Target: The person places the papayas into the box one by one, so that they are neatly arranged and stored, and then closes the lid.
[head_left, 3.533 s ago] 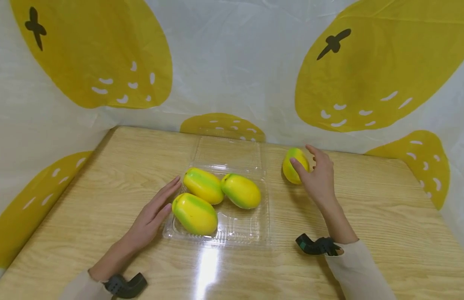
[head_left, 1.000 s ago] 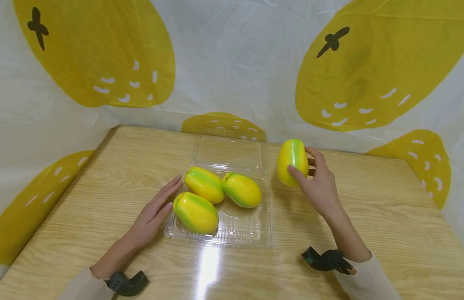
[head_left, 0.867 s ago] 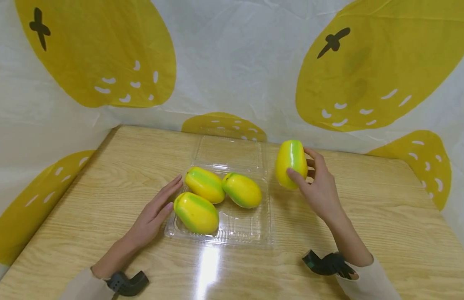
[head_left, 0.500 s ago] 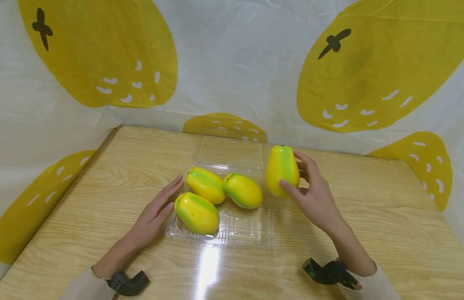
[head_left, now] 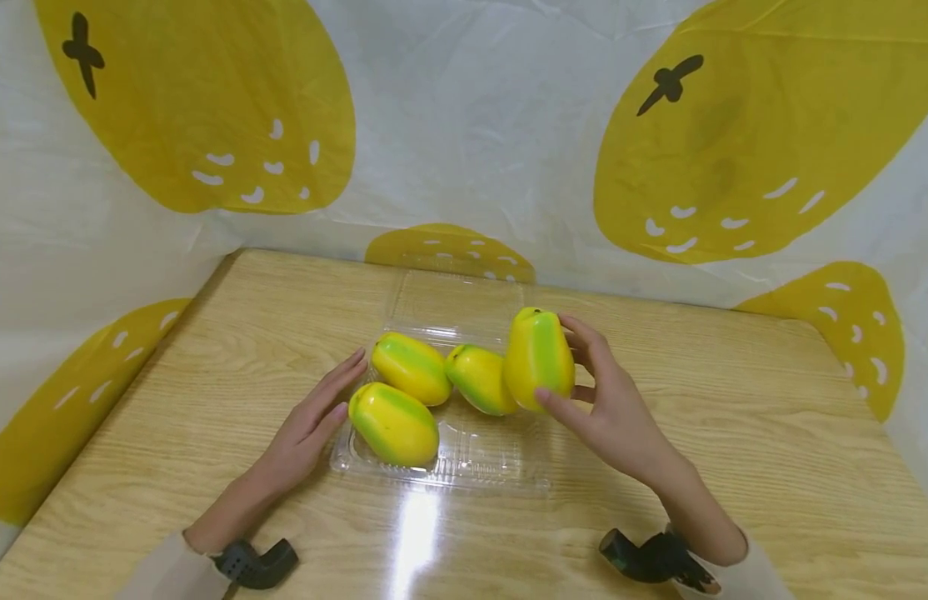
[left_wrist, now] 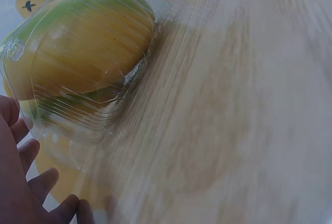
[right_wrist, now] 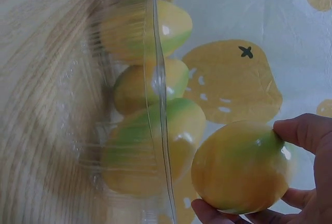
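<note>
My right hand (head_left: pixel 614 408) grips a yellow papaya (head_left: pixel 541 354) with a green stripe, thumb on the near side and fingers round the far right side. It is held upright over the right side of a clear plastic clamshell container (head_left: pixel 486 458). In the right wrist view the held papaya (right_wrist: pixel 241 167) is beside the container wall (right_wrist: pixel 163 94), outside it. Inside lie a back-left papaya (head_left: pixel 410 368), a front-left papaya (head_left: pixel 394 427) and a right papaya (head_left: pixel 475 379), partly hidden by the held one. My left hand (head_left: pixel 302 433) rests with straight fingers along the container's left edge.
The container's transparent lid (head_left: pixel 456 304) lies folded back toward the rear of the wooden table (head_left: pixel 734 417). Behind the table hangs a white cloth (head_left: pixel 471 125) with large yellow fruit prints. Each wrist carries a black camera mount (head_left: pixel 257 564).
My right hand has taken hold of the papaya on the table, lifted it, turned it upright and carried it left over the container's edge. The left hand has stayed in place.
</note>
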`<state>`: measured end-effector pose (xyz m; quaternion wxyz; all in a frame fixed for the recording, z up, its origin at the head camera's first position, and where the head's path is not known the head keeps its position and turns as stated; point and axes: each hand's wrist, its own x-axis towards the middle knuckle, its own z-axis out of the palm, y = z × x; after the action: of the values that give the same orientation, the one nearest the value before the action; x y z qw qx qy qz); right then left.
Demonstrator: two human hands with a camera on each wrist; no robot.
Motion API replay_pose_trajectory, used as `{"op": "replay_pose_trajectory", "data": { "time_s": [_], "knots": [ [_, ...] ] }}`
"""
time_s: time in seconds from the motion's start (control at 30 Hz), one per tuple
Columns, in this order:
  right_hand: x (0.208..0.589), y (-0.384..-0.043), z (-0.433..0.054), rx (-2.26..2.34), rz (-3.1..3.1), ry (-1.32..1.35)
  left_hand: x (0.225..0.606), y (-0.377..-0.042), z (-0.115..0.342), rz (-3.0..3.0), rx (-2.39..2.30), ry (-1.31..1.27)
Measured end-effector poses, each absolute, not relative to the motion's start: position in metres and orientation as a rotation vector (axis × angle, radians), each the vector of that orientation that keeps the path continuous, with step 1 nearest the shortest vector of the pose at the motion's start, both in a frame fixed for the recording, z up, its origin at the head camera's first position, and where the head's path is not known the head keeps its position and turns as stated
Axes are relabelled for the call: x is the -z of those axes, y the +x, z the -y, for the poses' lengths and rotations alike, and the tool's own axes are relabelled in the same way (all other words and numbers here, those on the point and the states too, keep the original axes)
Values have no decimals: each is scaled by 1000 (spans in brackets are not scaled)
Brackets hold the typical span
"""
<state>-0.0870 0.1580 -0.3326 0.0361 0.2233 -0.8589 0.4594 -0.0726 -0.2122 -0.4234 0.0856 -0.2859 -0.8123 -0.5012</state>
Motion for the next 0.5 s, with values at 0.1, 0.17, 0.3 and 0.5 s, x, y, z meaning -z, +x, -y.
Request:
{"op": "replay_pose_trajectory", "data": {
  "time_s": [0.1, 0.17, 0.3, 0.5],
  "knots": [
    [333, -84, -155, -1406, 2643, 715, 423, -73, 212, 2421, 1488, -853],
    [333, -83, -154, -1395, 2639, 738, 424, -73, 212, 2420, 1486, -856],
    [334, -81, -151, -1387, 2624, 780, 424, -73, 212, 2422, 1491, -858],
    [337, -78, -146, -1340, 2601, 860, 425, -73, 212, 2421, 1486, -854]
  ]
}}
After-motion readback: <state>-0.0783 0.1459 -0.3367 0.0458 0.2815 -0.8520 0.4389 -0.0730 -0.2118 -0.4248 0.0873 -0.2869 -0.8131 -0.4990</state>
